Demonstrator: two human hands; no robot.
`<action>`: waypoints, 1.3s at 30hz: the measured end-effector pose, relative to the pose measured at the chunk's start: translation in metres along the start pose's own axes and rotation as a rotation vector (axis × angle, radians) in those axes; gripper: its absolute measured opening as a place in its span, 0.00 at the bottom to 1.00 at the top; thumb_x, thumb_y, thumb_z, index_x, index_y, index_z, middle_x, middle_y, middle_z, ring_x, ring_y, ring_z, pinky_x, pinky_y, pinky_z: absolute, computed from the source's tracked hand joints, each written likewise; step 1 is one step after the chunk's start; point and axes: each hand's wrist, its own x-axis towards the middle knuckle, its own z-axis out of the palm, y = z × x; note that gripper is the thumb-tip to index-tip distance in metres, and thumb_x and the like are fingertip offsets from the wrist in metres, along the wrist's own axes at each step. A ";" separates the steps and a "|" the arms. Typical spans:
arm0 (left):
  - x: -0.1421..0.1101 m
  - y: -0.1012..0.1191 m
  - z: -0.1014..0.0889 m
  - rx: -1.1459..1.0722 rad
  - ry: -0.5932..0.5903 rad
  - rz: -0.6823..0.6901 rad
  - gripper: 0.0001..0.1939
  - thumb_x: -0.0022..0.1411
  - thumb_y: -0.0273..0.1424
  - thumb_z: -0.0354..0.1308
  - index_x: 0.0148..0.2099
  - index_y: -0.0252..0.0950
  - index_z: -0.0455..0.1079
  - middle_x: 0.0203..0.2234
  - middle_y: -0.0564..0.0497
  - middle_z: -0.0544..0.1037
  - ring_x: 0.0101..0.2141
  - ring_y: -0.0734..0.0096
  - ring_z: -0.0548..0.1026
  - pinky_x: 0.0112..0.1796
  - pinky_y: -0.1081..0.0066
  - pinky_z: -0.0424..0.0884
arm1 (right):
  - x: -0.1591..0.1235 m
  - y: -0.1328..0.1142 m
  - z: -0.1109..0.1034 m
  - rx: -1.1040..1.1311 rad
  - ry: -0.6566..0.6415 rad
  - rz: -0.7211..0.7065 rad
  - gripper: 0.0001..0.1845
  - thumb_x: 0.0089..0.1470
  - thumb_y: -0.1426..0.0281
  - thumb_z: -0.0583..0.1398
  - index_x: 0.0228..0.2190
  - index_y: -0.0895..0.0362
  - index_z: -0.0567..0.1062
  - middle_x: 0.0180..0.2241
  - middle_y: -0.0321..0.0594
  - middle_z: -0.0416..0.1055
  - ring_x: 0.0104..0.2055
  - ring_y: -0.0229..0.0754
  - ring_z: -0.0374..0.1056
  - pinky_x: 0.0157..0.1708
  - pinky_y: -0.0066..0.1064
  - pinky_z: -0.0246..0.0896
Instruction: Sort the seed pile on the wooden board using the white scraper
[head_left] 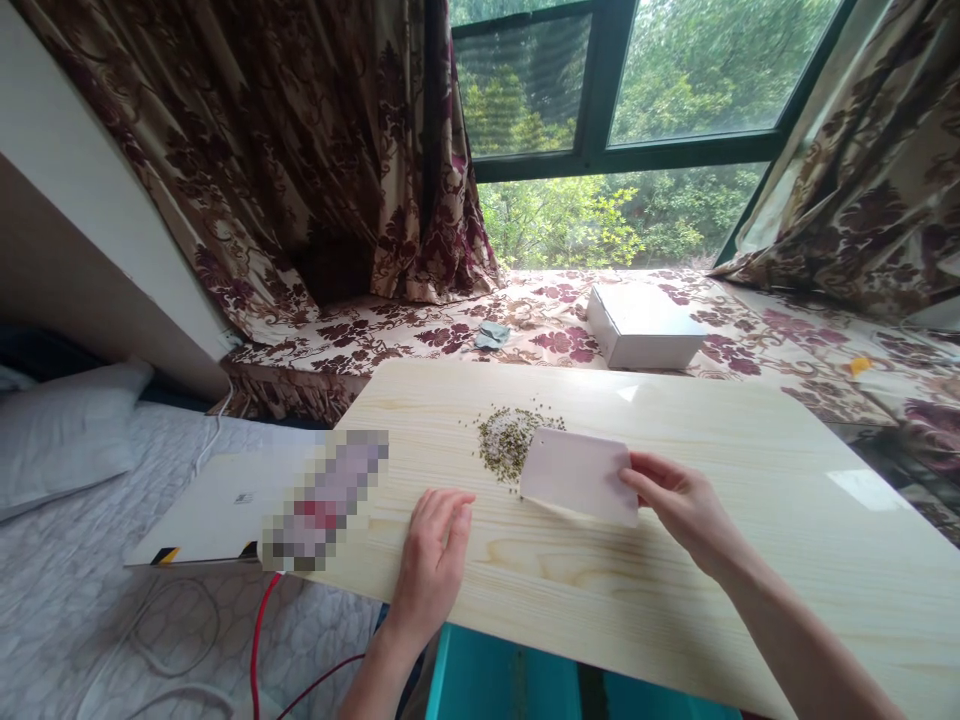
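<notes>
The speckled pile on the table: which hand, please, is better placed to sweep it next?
Probably the right hand: it grips the pale sheet beside the pile, while the left hand holds nothing visible.

The left grip is palm down, loosely curved; the right grip pinches, its forearm slanting in from lower right.

Thin pale sheet tilted, left end at scattered green and white grains.
</notes>
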 end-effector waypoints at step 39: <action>0.001 -0.001 0.000 -0.005 0.008 0.007 0.14 0.67 0.36 0.46 0.42 0.39 0.72 0.40 0.46 0.76 0.46 0.62 0.71 0.51 0.57 0.67 | 0.022 0.002 0.013 -0.031 -0.240 -0.059 0.19 0.41 0.57 0.65 0.33 0.57 0.81 0.31 0.43 0.78 0.31 0.43 0.70 0.29 0.33 0.65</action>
